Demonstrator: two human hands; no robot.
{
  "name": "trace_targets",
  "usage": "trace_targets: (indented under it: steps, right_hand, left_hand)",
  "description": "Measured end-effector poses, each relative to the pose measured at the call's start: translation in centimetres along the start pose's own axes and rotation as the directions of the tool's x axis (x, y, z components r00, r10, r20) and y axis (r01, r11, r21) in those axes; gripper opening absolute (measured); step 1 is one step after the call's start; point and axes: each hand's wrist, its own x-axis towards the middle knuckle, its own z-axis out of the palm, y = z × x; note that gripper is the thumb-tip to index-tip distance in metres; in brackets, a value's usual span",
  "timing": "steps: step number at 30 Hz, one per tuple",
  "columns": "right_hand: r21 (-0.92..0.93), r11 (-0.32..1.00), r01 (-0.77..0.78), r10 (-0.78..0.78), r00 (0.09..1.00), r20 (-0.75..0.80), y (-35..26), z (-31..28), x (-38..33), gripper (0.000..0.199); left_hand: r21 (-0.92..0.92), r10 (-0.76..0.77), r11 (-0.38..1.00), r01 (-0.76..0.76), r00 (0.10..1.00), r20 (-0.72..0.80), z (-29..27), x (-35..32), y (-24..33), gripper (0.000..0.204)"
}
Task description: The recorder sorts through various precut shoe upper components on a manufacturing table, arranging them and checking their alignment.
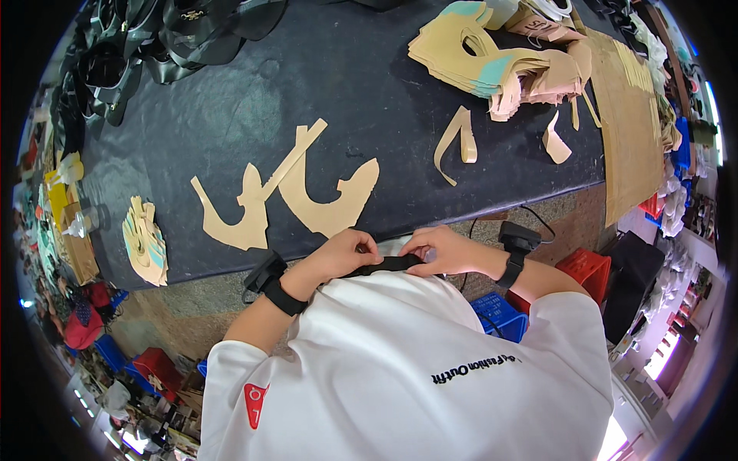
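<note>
1. Spread beneath most things: a large dark-topped desk [361,84], lit with a dull sheen.
2. Heaped over the far-left corner: glossy black shoe-like pieces [192,34], overlapping.
3. Laid over the right edge: a flat tan cardboard sheet [626,146].
4. Piled near the far-right corner, beside the cardboard: a thick stack of tan cut-outs with mint-green patches [492,69].
5. Lying flat by the near edge, left of its middle: two hooked tan pieces [330,215], with a straight tan strip [296,160] slanting across the right one's upper end.
6. Set at the near-left corner: a small fanned stack of tan and mint pieces [144,244].
7. At the middle of the near edge, close against the white shirt [400,361]: left hand [344,255] and right hand [446,250], grip of each pinched, thumb against fingers, on one narrow black strip [396,263]; partly hidden, so cannot tell its full shape.
8. Apparently mid-handling: strip not yet set down; tan pieces seemingly cut to shape, but loose and out of either grip.
9. Right of the desk's middle: a folded tan band [466,142], then a small tan wedge [556,144].
</note>
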Motion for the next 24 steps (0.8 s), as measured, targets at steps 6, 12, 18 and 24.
trace_targets:
  steps: [6, 12, 18, 24]
  right_hand:
    - [-0.011, 0.998, -0.061, 0.06, 0.998, -0.011, 0.8, -0.3, -2.4, 0.035]
    - [0.23, 0.959, -0.168, 0.189, 0.979, -0.071, 2.9, 0.4, -6.4, 0.038]
    - [0.427, 0.883, -0.196, 0.269, 0.956, -0.118, 5.9, 3.2, -9.4, 0.042]
    - [0.539, 0.788, -0.299, 0.395, 0.916, -0.069, 7.3, 5.9, -11.0, 0.04]
  left_hand:
    - [0.045, -0.052, 0.998, 0.053, 0.998, -0.028, 0.4, -0.5, 0.4, 0.01]
    - [0.029, -0.008, 1.0, 0.009, 0.998, -0.06, 0.2, -0.5, -0.4, 0.013]
    - [0.04, -0.026, 0.999, 0.029, 0.997, -0.067, 0.0, -0.5, -0.1, 0.014]
    - [0.053, -0.026, 0.998, 0.03, 0.997, -0.075, 0.1, -0.6, 0.1, 0.015]
